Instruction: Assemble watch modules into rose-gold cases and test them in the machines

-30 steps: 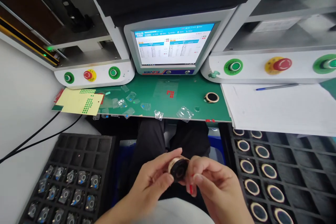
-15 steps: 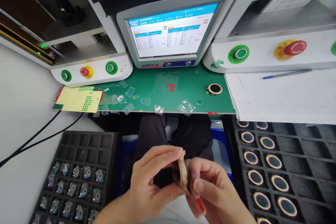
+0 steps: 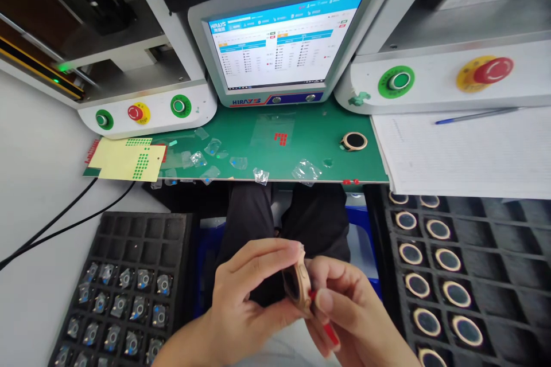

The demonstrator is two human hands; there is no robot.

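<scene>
The left hand (image 3: 241, 304) is pinching a gold-rimmed ring part (image 3: 298, 285) between its thumb and fingers, holding it edge-on over the lap. The right hand (image 3: 348, 312) is closing on the same part from the other side, its fingertips (image 3: 323, 301) pressing against the gold rim, so both hands are gripping the one piece between them. The part's dark inner face is turning toward the left palm.

Just to the left of the left hand, a black tray (image 3: 142, 241) is sitting with small metal components (image 3: 129, 309) filling its nearer cells, while its farther cells are lying bare. To the right of the right hand, a second black tray (image 3: 508, 241) is holding rows of similar gold-rimmed rings (image 3: 434, 275).

Ahead of both hands, beyond the knees, a green mat (image 3: 310, 149) is carrying scraps of clear film (image 3: 305, 171), a yellow sticker sheet (image 3: 124, 159) and a single ring (image 3: 353, 141) lying flat. Farther ahead, a monitor (image 3: 279, 46) is showing a table of data, with button panels (image 3: 142, 112) flanking it. A pen (image 3: 473, 114) is resting on white paper (image 3: 465, 155), ahead and to the right of the right hand.
</scene>
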